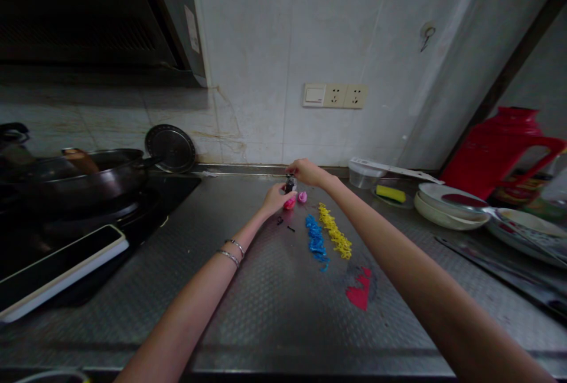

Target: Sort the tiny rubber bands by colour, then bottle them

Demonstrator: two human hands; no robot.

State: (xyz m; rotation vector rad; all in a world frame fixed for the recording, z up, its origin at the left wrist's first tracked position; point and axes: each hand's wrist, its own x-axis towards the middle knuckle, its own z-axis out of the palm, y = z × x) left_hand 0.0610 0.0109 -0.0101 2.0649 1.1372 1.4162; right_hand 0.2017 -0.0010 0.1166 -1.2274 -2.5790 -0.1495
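My left hand is closed around a small clear jar with black bits inside, held upright near the back of the counter. Over the jar's mouth, my right hand has its fingers pinched; what they hold is too small to make out. Just below the jar sit a red-pink clump and a small pink piece. Two black bits lie nearer to me. A row of blue small bands and a row of yellow small bands run side by side between my forearms.
A torn red piece lies near my right forearm. On the right are a plastic tub, a yellow sponge, stacked bowls and a red thermos. A pan and a white-edged device are left.
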